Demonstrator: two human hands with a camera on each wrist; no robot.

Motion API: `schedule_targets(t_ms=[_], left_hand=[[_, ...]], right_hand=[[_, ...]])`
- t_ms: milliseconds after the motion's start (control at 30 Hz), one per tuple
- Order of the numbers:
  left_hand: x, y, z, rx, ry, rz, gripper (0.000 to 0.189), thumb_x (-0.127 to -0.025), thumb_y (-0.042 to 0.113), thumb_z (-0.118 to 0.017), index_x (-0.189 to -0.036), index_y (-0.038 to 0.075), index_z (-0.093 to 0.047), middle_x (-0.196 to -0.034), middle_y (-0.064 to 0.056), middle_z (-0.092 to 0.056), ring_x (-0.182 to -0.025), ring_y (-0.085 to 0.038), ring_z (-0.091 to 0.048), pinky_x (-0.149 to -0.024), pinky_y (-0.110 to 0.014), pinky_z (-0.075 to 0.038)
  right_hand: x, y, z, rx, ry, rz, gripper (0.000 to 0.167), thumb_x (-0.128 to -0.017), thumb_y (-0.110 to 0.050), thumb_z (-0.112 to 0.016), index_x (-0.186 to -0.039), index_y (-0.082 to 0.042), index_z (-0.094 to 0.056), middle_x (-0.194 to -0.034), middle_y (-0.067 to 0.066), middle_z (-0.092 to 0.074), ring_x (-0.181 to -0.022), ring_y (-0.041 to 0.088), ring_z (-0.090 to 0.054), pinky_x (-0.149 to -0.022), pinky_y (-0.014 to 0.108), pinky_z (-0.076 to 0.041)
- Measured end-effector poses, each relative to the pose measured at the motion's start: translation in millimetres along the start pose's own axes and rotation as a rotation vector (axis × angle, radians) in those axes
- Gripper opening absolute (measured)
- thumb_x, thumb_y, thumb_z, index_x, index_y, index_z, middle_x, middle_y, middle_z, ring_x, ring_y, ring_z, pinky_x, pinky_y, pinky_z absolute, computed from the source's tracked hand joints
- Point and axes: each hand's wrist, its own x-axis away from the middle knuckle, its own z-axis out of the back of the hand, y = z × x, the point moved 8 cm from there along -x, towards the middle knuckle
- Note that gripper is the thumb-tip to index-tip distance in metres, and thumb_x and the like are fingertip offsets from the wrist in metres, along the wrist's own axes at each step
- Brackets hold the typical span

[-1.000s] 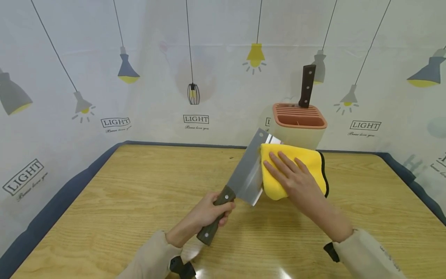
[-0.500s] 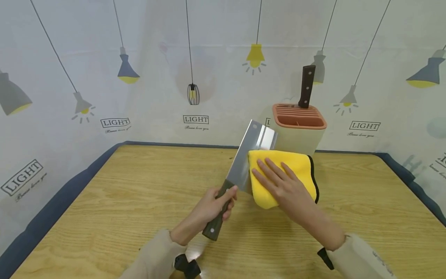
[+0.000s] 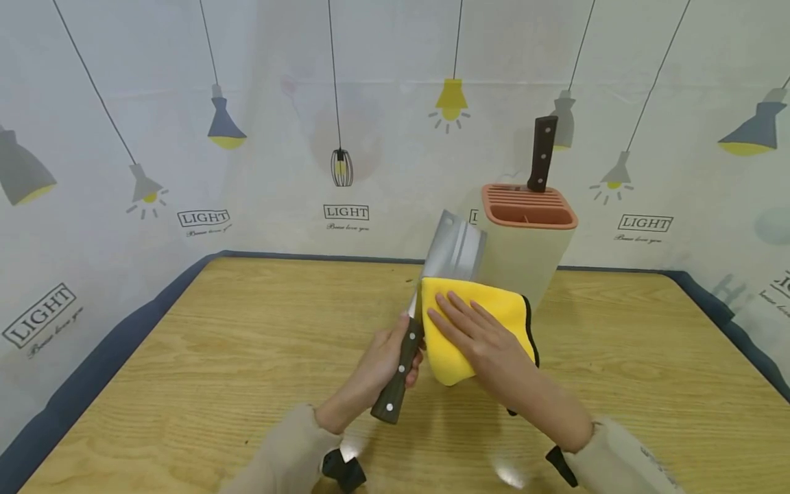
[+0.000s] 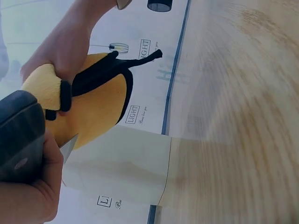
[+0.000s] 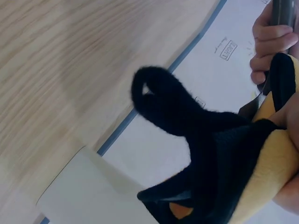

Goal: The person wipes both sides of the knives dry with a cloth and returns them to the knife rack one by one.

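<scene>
My left hand [image 3: 384,362] grips the dark handle [image 3: 398,377] of a cleaver. The cleaver's broad steel blade [image 3: 453,245] points up and away, tilted above the table. My right hand [image 3: 481,336] holds a folded yellow cloth [image 3: 441,363] with black edging against the blade, hiding its lower part. Its fingers lie extended over the cloth in the head view, while the thumb side tucks into the folds in the left wrist view. A black-edged loop [image 5: 159,100] of the cloth hangs loose in the right wrist view.
Behind the cloth stands a cream knife block [image 3: 524,257] with an orange slotted top [image 3: 527,199]. A dark-handled knife [image 3: 543,154] is upright in it. The wooden table [image 3: 247,343] ends at a wall sheet [image 3: 265,171] printed with lamps.
The cloth and my right hand have slid left and down along the blade toward the handle. The cleaver has turned more upright, and its blade face is now tilted differently.
</scene>
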Motion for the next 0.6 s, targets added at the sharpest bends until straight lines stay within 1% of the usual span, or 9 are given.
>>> schedule_targets(t_ms=[67,133,233,333,367,467,533,567,600], left_hand=[[-0.9,0.5,-1.8,-0.005,0.002,-0.008,0.054,-0.096,0.045,-0.021,-0.077,0.002,-0.047,-0.056,0.0,-0.046,-0.038,-0.007,-0.044,-0.038,-0.019,-0.038],[-1.3,1.3,-3.2,-0.005,0.001,-0.013,0.052,-0.097,0.043,-0.018,-0.075,0.005,-0.046,-0.056,0.0,-0.047,-0.039,-0.007,-0.044,-0.039,-0.02,-0.038],[-0.8,2.5,-3.5,-0.008,0.009,-0.018,0.051,-0.098,0.041,-0.018,-0.076,0.006,-0.047,-0.053,0.001,-0.047,-0.038,-0.007,-0.043,-0.039,-0.019,-0.039],[0.1,4.3,-3.3,-0.03,0.015,-0.034,0.052,-0.098,0.041,-0.016,-0.078,0.005,-0.047,-0.052,0.001,-0.047,-0.039,-0.007,-0.043,-0.039,-0.019,-0.039],[0.3,5.0,-2.9,-0.043,0.02,-0.042,0.053,-0.097,0.042,-0.016,-0.079,0.004,-0.047,-0.053,0.001,-0.047,-0.039,-0.007,-0.044,-0.039,-0.019,-0.039],[1.6,9.3,-0.3,-0.089,0.062,-0.077,0.057,-0.096,0.046,-0.016,-0.079,0.003,-0.049,-0.056,0.0,-0.049,-0.044,-0.008,-0.046,-0.042,-0.021,-0.04],[2.9,12.0,2.5,-0.116,0.106,-0.088,0.057,-0.096,0.046,-0.017,-0.078,0.004,-0.05,-0.058,0.001,-0.05,-0.047,-0.008,-0.048,-0.044,-0.022,-0.041],[3.3,13.2,3.5,-0.123,0.125,-0.092,0.057,-0.096,0.047,-0.018,-0.077,0.004,-0.05,-0.059,0.001,-0.051,-0.048,-0.008,-0.049,-0.045,-0.022,-0.041],[3.7,14.8,4.3,-0.128,0.141,-0.097,0.057,-0.096,0.048,-0.019,-0.077,0.004,-0.051,-0.059,0.001,-0.051,-0.049,-0.008,-0.049,-0.046,-0.022,-0.041]], right_hand=[[-1.3,-2,0,-0.008,0.007,-0.003,0.07,-0.06,0.012,-0.073,-0.125,0.0,-0.049,-0.13,0.018,-0.044,-0.121,0.033,-0.04,-0.095,0.047,-0.036],[-2.8,-5,1,-0.01,0.018,-0.002,0.069,-0.061,0.008,-0.074,-0.124,0.001,-0.049,-0.129,0.018,-0.045,-0.12,0.033,-0.041,-0.095,0.046,-0.037],[-5.0,-11,1,-0.018,0.029,0.006,0.068,-0.062,0.003,-0.075,-0.124,0.002,-0.049,-0.129,0.018,-0.046,-0.12,0.033,-0.042,-0.094,0.046,-0.037],[-7.0,-18,2,-0.022,0.04,0.026,0.068,-0.061,0.0,-0.076,-0.124,0.003,-0.048,-0.129,0.019,-0.046,-0.119,0.033,-0.042,-0.094,0.046,-0.038],[-7.6,-20,2,-0.02,0.045,0.035,0.064,-0.066,-0.002,-0.073,-0.124,0.002,-0.048,-0.129,0.019,-0.045,-0.12,0.033,-0.042,-0.094,0.046,-0.038],[-9.6,-28,4,0.002,0.078,0.067,0.056,-0.07,0.003,-0.067,-0.123,0.003,-0.049,-0.129,0.019,-0.046,-0.119,0.032,-0.042,-0.094,0.046,-0.038],[-10.5,-32,5,0.021,0.104,0.088,0.052,-0.073,0.005,-0.061,-0.123,0.003,-0.049,-0.128,0.019,-0.046,-0.119,0.032,-0.043,-0.094,0.045,-0.038],[-10.7,-34,5,0.025,0.115,0.097,0.051,-0.073,0.006,-0.059,-0.122,0.003,-0.049,-0.128,0.019,-0.046,-0.118,0.032,-0.043,-0.094,0.045,-0.038],[-10.9,-35,6,0.025,0.127,0.102,0.055,-0.069,0.011,-0.059,-0.122,0.003,-0.049,-0.128,0.019,-0.046,-0.118,0.032,-0.043,-0.094,0.045,-0.038]])
